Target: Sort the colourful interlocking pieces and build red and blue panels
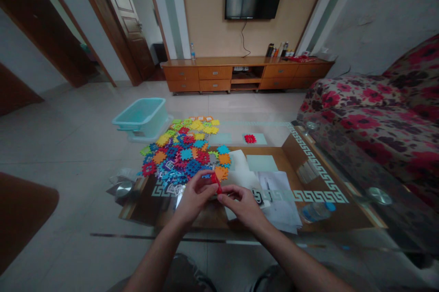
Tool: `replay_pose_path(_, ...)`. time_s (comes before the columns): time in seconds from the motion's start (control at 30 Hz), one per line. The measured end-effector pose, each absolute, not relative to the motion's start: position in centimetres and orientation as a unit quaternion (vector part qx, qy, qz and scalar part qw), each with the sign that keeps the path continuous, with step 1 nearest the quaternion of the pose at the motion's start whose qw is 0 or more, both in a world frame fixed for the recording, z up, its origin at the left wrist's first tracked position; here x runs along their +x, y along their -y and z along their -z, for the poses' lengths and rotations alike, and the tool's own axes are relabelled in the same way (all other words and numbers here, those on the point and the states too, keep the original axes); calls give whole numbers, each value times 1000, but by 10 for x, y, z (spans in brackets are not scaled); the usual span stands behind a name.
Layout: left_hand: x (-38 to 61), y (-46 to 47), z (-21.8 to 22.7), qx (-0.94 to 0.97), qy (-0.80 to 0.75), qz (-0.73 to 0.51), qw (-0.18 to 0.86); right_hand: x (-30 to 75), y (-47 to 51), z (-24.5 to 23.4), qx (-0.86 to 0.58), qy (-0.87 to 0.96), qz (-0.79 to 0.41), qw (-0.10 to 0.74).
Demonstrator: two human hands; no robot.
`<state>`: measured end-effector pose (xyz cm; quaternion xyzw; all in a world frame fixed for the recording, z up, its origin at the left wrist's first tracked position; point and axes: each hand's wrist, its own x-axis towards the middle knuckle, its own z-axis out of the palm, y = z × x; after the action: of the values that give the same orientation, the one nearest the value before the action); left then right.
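Between both hands, over the near part of the glass table [202,235], is a small red puzzle piece [216,183], seen nearly edge-on. My left hand [196,193] pinches it from the left with thumb and fingers. From the right, my right hand [242,203] has its fingertips closed on the lower end of the same piece. Just beyond the left hand spreads a pile of interlocking puzzle pieces [187,154] in red, blue, yellow, orange and green. Farther off, a separate red piece [250,138] lies flat on the table.
A teal plastic bin [142,118] stands behind the pile at left. White sheets of paper [277,196] lie right of my hands, and a clear water bottle [317,213] with a blue cap is farther right. A floral sofa [370,123] borders the right side.
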<state>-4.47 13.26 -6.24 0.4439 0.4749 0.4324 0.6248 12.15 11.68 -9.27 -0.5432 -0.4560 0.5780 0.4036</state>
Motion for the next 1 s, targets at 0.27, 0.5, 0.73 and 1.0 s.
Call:
replay_pose_path(0.27, -46, -133, 67, 452, -469, -438, 619, 121, -117, 93, -543, 453, -578, 408)
replay_pose_path(0.5, -45, -133, 64, 448, -472, -438, 620, 121, -117, 95, -545, 455, -567, 417)
replay_pose_path(0.73, -44, -132, 61, 450, -479, -431, 619, 122, -116, 91, -539, 464, -564, 420)
replay_pose_path(1.0, -45, -132, 62, 451, -489, -407, 626, 123, -118, 93, -556, 463, -534, 437)
